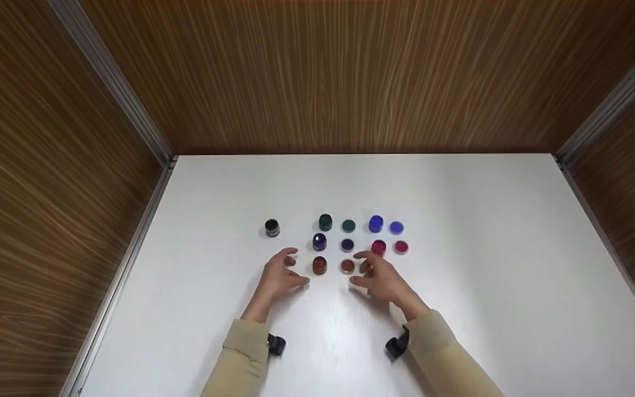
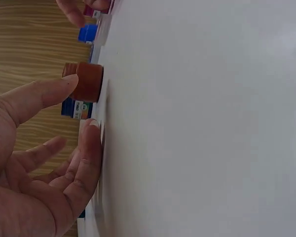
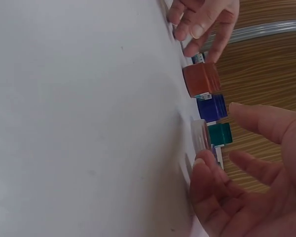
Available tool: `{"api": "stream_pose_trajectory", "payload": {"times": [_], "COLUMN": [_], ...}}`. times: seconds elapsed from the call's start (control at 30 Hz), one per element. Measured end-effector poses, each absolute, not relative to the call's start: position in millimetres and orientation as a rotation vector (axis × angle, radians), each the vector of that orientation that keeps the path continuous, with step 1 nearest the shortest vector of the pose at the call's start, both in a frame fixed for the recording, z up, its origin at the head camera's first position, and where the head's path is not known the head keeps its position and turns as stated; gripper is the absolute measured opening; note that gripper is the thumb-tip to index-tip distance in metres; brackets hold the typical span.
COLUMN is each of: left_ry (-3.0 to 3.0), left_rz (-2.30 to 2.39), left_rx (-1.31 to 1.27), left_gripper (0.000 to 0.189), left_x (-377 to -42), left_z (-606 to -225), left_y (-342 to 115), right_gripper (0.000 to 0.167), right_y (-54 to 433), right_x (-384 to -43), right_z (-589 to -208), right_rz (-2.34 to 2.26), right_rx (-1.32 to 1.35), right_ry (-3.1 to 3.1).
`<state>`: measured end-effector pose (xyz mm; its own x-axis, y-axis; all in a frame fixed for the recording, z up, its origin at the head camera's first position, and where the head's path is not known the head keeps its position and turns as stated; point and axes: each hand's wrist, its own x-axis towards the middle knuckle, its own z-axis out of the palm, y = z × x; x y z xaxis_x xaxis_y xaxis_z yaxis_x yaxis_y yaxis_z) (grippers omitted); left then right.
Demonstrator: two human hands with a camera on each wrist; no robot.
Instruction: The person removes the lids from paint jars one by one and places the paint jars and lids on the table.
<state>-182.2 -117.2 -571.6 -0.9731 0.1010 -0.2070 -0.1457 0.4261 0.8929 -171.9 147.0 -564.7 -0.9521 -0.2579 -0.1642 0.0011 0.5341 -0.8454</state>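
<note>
An uncapped orange-brown paint jar (image 1: 319,266) stands upright on the white table, with its brownish lid (image 1: 348,267) lying to its right. Just left of the jar is my left hand (image 1: 280,275), thumb and fingers spread apart and holding nothing. In the left wrist view the thumb tip overlaps the orange-brown jar (image 2: 89,83); contact cannot be made out. My right hand (image 1: 382,278) hovers at the lid's right side, thumb and fingers parted. The right wrist view shows a fingertip close to the lid (image 3: 201,135), without a grip around it.
Behind stand open jars of dark blue (image 1: 319,241), green (image 1: 325,222), bright blue (image 1: 376,224) and pink (image 1: 378,247), each with its lid to the right. A black jar (image 1: 272,227) stands apart at left. Wood-grain panels (image 1: 317,77) enclose the table's back and sides.
</note>
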Motion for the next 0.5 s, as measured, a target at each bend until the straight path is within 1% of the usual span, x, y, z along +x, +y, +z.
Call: {"api": "stream_pose_trajectory", "payload": {"times": [0.17,0.5], "left_ry": [2.504,2.538], "left_rz": [1.583,1.558], "left_rx": [-0.151,-0.322], "left_gripper": [0.070,0.080], "left_x": [-186.5,-205.6], "left_z": [-568.6,-564.5], "left_y": [-130.9,-149.3], "right_gripper": [0.048,0.053], "right_y": [147.6,138.0], "right_x": [-165.6,-162.3], "right_z": [-558.7,-553.3], "right_rz": [-1.464,-1.498], "right_rx": [-0.251,-0.364], "right_ry": [2.430,2.400]}}
